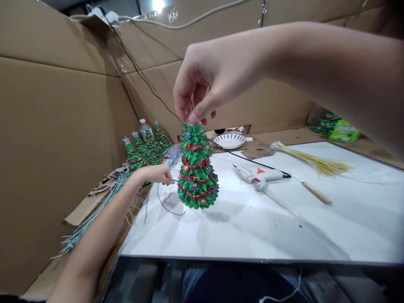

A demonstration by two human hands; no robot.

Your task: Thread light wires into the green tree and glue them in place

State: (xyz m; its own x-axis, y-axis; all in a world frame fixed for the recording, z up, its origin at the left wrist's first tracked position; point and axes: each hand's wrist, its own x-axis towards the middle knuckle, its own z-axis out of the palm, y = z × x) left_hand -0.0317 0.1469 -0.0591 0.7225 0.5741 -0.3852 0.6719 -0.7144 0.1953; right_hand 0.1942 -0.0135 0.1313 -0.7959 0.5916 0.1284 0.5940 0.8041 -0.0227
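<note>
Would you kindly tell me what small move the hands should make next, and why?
Probably a gentle pull by the left hand on the thin dark strand: the fingers pinch it close beside the green tree, the strand reaches the tree's side, and the right hand grips the tree's top, which should help steady it.

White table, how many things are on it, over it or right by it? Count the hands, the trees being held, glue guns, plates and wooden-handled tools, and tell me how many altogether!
Hands: 2, the left hand and the right hand
Held tree: 1
Glue gun: 1
Plate: 1
Wooden-handled tool: 1
Total: 6
</note>
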